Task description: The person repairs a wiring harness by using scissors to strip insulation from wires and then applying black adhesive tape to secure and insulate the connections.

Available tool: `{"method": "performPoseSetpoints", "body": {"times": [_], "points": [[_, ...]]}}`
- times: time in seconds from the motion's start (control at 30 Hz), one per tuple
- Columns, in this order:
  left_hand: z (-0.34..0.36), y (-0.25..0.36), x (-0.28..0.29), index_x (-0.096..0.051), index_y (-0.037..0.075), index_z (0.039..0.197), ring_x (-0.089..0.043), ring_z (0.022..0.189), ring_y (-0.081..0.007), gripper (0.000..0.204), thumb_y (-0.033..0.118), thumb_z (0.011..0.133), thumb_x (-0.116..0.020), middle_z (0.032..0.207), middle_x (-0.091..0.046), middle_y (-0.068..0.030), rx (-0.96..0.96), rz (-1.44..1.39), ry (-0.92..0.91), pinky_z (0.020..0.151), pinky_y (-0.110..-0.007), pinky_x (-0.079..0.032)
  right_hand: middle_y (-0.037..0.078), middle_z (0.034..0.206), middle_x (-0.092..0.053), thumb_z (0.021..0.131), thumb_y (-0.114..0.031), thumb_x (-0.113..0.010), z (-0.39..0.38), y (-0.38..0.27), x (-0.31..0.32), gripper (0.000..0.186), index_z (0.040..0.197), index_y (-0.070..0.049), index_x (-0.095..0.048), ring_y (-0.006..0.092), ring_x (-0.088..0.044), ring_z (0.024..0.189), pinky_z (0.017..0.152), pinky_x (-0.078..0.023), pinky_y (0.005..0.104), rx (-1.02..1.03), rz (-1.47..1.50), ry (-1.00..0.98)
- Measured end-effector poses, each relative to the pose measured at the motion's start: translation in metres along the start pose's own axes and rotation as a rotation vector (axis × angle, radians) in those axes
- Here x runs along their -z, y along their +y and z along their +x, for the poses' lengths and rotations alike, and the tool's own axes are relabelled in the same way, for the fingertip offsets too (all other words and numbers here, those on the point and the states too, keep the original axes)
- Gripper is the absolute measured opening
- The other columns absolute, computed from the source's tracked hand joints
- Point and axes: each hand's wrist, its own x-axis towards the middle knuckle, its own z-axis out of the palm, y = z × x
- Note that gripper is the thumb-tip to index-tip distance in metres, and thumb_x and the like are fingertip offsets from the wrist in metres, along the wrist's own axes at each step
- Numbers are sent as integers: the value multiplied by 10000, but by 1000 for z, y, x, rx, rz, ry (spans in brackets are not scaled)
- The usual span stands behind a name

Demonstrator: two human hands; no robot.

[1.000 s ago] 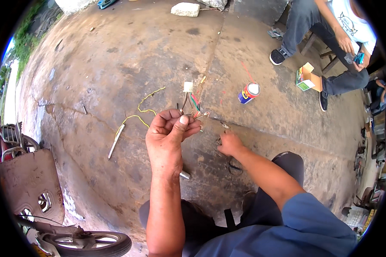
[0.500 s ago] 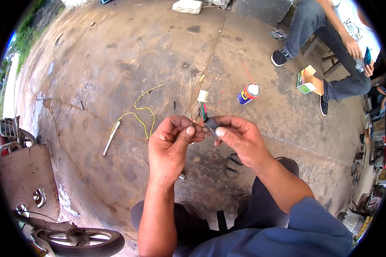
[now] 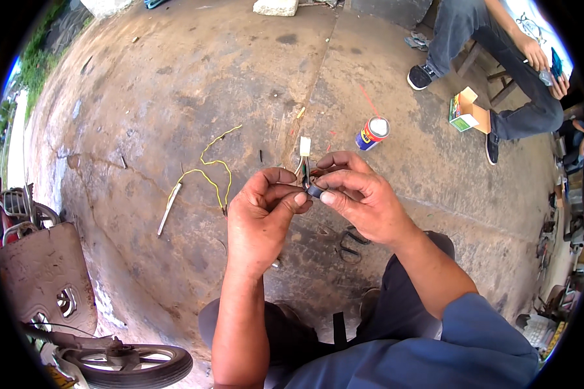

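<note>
Between my two hands is a bundle of thin coloured wires (image 3: 305, 170) with a white plug connector (image 3: 305, 146) standing out beyond my fingertips. My left hand (image 3: 266, 211) pinches the wires between thumb and fingers. In my right hand (image 3: 363, 198) is a small roll of black electrical tape (image 3: 315, 191), held by thumb and fingertips right against the wires. The other right fingers curl over the bundle, so where the tape meets the wires is partly hidden.
On the concrete floor lie a yellow wire (image 3: 222, 165), a silver rod-like tool (image 3: 169, 209) and black-handled scissors (image 3: 352, 246). A blue and red can (image 3: 372, 134) stands beyond my right hand. Near a seated person's shoe is an open box (image 3: 468, 111). A wheel (image 3: 126, 364) is at lower left.
My right fingers have lifted and closed over the wires, and the tape roll has turned and come nearer my left fingertips. The connector points more upright.
</note>
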Motion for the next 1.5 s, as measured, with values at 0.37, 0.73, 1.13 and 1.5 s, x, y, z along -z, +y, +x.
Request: {"method": "performPoseSetpoints", "body": {"times": [0.37, 0.73, 1.13, 1.5], "points": [[-2, -3, 9, -693, -67, 1051, -733, 827, -182, 142, -32, 917, -727, 921, -755, -139, 1, 88, -14, 766, -302, -609, 111, 1310, -559, 961, -39, -678, 2, -3, 9, 162, 1118, -9, -705, 256, -576, 1234, 1033, -495, 377, 69, -31, -106], [-12, -8, 5, -706, 16, 903, -666, 682, -136, 88, -30, 833, -733, 812, -731, -69, -278, 540, 34, 620, -268, -507, 44, 997, -632, 876, -98, -728, 0, -9, -13, 249, 1063, 11, -605, 95, -560, 872, 781, -504, 280, -285, 82, -15], [-9, -23, -6, -679, 49, 957, -663, 699, -314, 158, 10, 808, -711, 866, -658, -100, -774, 1089, 60, 587, -385, -520, 13, 902, -584, 922, -80, -544, -5, -10, -3, 220, 1094, 23, -635, 81, -522, 831, 747, -460, 266, -265, 156, -32], [-2, -10, -2, -726, -11, 1060, -511, 674, -42, 145, 51, 931, -752, 803, -667, 23, -95, 338, -83, 601, -217, -429, 34, 932, -499, 878, -11, -515, -9, -15, 7, 191, 1063, 7, -561, 117, -461, 842, 738, -419, 292, -256, 262, -173]]}}
